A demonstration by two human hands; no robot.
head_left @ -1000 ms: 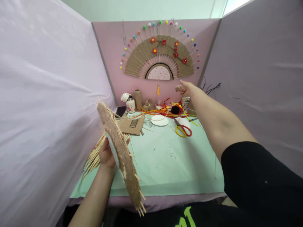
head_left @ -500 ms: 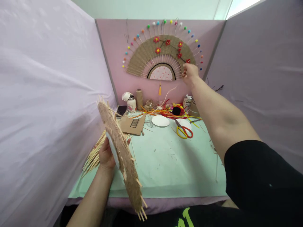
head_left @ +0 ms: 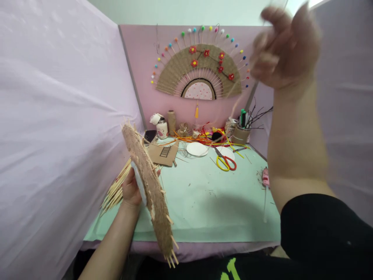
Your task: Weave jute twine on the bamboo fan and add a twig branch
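My left hand (head_left: 131, 190) grips a half-made fan (head_left: 148, 186) of twine wound over wooden sticks, held edge-on above the near left of the green table (head_left: 204, 210). Stick ends poke out at its top and bottom. My right hand (head_left: 284, 48) is raised high at the upper right, blurred by motion, its fingers curled. A thin pale strand of twine (head_left: 234, 109) trails from it down toward the clutter at the back of the table.
A finished fan (head_left: 200, 70) with red flowers and coloured beads hangs on the pink back wall. Below it lie twine spools (head_left: 171, 121), a jar (head_left: 162, 128), cardboard (head_left: 162, 153), white discs (head_left: 197, 149), red-and-yellow scissors (head_left: 225, 160), coloured strips and a pen cup (head_left: 241, 132). A glue gun (head_left: 265, 177) lies at right.
My right hand has swung up and back from the rear of the table toward the camera, drawing the strand with it. My left hand and the half-made fan have stayed put.
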